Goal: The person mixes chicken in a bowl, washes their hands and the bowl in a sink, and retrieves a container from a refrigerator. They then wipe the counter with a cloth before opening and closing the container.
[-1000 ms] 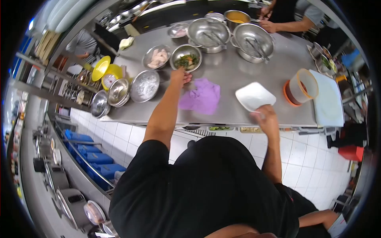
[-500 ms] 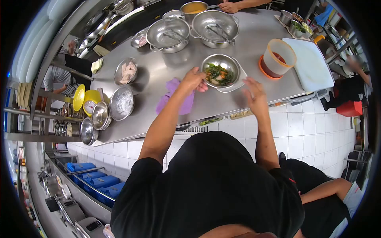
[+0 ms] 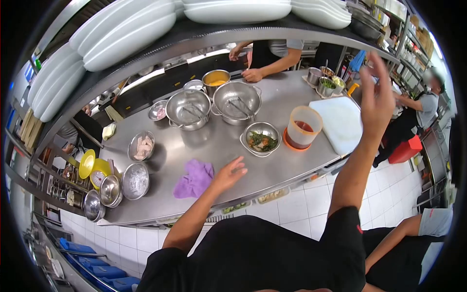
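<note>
My right hand (image 3: 377, 97) is raised high on the right, fingers stretched upward and holding nothing, near the end of the shelf. My left hand (image 3: 228, 175) hovers over the table's front part with its fingers apart and nothing in them. It is between a crumpled purple cloth (image 3: 194, 179) and a metal bowl (image 3: 264, 128) of chopped greens with orange and pale pieces. A lighter rim shows beneath that bowl. To its right stands a translucent tub (image 3: 305, 119) of red liquid on an orange base.
Stacked white dishes (image 3: 238, 12) line the overhead shelf. Two metal colanders (image 3: 237, 95) hold tongs. Raw meat (image 3: 144, 147) and white powder (image 3: 136, 180) sit in bowls at left. A white cutting board (image 3: 335, 124) lies right. A co-worker's hand (image 3: 253, 75) rests across the table.
My view has tilted up, bringing the shelf of dishes in. My right hand has risen from beside the greens bowl toward the shelf. My left hand has drawn back from the bowl.
</note>
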`<state>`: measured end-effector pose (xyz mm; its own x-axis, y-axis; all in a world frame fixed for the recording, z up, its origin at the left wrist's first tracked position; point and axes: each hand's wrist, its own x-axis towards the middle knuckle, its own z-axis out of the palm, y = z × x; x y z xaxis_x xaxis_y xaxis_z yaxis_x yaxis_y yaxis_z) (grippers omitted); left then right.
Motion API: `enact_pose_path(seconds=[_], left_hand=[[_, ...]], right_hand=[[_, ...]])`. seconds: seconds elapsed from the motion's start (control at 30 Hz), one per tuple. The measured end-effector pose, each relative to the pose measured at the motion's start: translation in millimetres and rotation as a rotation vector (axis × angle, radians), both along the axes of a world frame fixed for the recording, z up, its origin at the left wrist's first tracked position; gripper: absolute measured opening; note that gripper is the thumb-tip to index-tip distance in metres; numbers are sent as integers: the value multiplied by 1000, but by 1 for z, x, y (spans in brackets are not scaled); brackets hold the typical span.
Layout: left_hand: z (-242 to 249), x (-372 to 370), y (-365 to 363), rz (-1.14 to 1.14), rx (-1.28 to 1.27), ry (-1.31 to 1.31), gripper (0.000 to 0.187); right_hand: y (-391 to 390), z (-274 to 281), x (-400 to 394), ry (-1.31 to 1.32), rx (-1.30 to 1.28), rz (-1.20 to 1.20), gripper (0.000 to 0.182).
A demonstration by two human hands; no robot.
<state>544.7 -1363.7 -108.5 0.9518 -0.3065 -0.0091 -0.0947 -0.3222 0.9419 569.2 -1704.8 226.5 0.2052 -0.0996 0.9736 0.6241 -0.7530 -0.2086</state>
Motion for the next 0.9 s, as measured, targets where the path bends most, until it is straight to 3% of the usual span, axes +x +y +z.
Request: enact_pose_path(seconds=[0.07, 0.13, 0.2, 0.23, 0.27, 0.3, 0.33, 0.37, 0.43, 0.5, 0.53, 0.6, 0.7, 0.77, 0.83, 0.9], left_hand=[[35, -19, 17, 63, 252, -102, 66], [26, -25, 46, 199, 497, -350, 64], [11, -40, 65, 386, 764, -477, 61], [3, -52, 73, 502, 909, -477, 60], [-8, -66, 82, 618, 1057, -464, 60], [-25, -77, 93, 630, 1005, -328, 65], [-36, -88, 99, 657, 959, -350, 66], [-43, -96, 103, 677, 913, -379, 67], [-42, -101, 101, 690, 869, -361, 68], [-37, -97, 90, 764, 870, -324, 65], [-32, -91, 86, 804, 874, -321, 64], [-13, -80, 68, 710, 926, -476, 62], [-3, -49, 39, 352, 776, -562, 59], [18, -30, 7, 157, 731, -394, 58], [13, -6, -20, 75, 681, -418, 64], [44, 10, -46, -35, 776, -204, 71]], right_hand=[[13, 58, 12, 66, -60, -126, 36], [-15, 105, 73, 8, -301, -241, 45], [11, 132, 73, 175, -397, -392, 42], [8, 149, 87, 258, -793, -543, 52], [-8, 163, 120, 412, -816, -479, 53], [-24, 178, 152, 567, -827, -419, 54], [-44, 184, 190, 806, -441, -164, 46], [-65, 185, 215, 628, -532, -33, 46], [-61, 185, 214, 419, -769, -105, 40], [-7, 185, 155, 332, -1104, -506, 34], [1, 174, 139, 416, -901, -323, 37], [9, 159, 122, 543, -473, 26, 44], [3, 175, 145, 562, -558, -218, 53], [1, 180, 149, 377, -535, -300, 57], [9, 181, 140, 251, -494, -376, 54], [1, 181, 146, 183, -327, -246, 46]])
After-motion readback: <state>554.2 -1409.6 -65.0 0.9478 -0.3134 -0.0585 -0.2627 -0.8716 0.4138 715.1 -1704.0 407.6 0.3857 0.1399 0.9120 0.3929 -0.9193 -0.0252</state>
